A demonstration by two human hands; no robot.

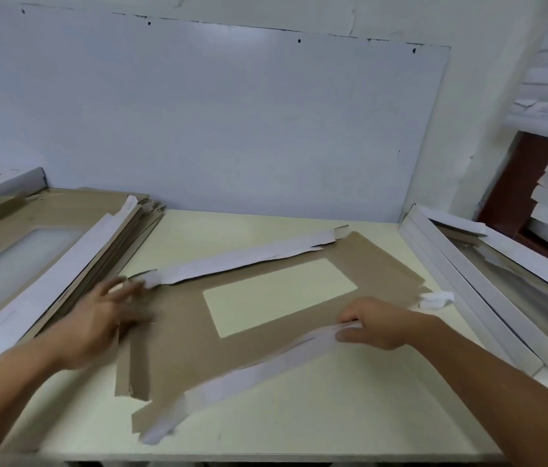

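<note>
Head view caught you at what I judged to be the flap-folding step on a flat cardboard sheet (178, 335). It lay brown side up in the middle of the table (333, 416), with a rectangular opening (279, 296) cut in it. Your right hand (380, 323), at four o'clock of the sheet, had thumb and curled fingers pinching the near flap (259, 369), the long white strip along the edge from four toward seven o'clock, which looked lifted off the table. Your left hand (97, 321), at nine o'clock, was spread wide with straight fingers over the sheet's short end, holding nothing; it was too blurred to tell whether it pressed the cardboard. The far flap (242, 261), at twelve o'clock, stood partly raised. The next move, as I read it, called for turning the near flap up along its crease while the left hand pinned the sheet, pulling evenly so the strip would not buckle. The small tab (435, 299) at three o'clock was too smeared to read. The stack of sheets (47, 237) at nine o'clock and the pile (467, 281) at three o'clock ran out of frame, and the flap hid how far your right fingers wrapped under it.
</note>
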